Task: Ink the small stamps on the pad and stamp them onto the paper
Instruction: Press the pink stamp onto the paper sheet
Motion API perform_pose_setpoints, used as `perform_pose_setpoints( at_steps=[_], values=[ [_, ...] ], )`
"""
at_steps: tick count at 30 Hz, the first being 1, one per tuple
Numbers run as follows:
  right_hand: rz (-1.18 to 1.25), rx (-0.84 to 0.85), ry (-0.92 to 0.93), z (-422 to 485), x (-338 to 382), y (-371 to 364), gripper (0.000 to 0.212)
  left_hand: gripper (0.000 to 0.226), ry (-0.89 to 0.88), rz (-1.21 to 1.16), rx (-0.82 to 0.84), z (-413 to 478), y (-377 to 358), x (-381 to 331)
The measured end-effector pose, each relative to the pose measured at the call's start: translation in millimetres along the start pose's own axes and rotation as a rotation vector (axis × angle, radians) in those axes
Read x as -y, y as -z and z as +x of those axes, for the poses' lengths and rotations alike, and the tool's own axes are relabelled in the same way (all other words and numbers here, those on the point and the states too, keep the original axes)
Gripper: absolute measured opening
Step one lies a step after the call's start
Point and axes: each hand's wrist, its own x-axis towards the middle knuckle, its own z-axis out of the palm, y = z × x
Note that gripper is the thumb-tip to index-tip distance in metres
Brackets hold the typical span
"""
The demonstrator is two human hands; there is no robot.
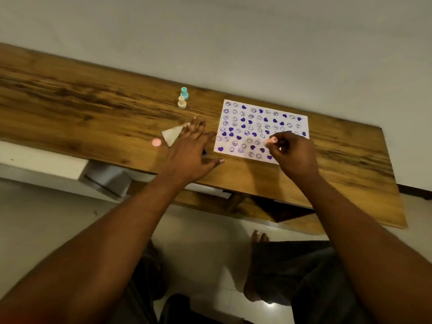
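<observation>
- Pink stamp [271, 140]: it is pinched in the curled fingertips of the right hand [294, 155] and is held over the near part of the paper [261, 132]; whether its face touches the sheet cannot be told.
- The paper is laid flat on the wooden table [70, 101], to the right, and is covered with rows of purple hearts and round smiling faces.
- The left hand [189, 150] is spread flat, fingers straight and apart, just left of the paper. Nothing is gripped by it.
- A dark object [204, 152] is seen under the left hand, mostly hidden.
- A pale triangular piece [173, 135] is partly covered by the left fingertips, and a pink round piece [156, 142] is seen beside it.
- A teal stamp [184, 93] and a cream stamp [181, 102] are stood upright close together, farther back on the table.
</observation>
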Motion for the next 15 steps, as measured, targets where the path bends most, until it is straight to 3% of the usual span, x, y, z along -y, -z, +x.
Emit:
perform_pose_setpoints(
  at_steps=[6, 15],
  values=[
    [-0.056, 0.018, -0.077, -13.1, -53.1, 15.3, 0.018, 0.083, -0.175, -0.036, 0.113, 22.0, -46.3, -78.0],
    [-0.077, 0.08, 0.001, 2.3, -67.4, 5.2, 0.012, 0.073, -0.129, -0.13, 0.17, 43.6, -71.6, -107.1]
  ],
)
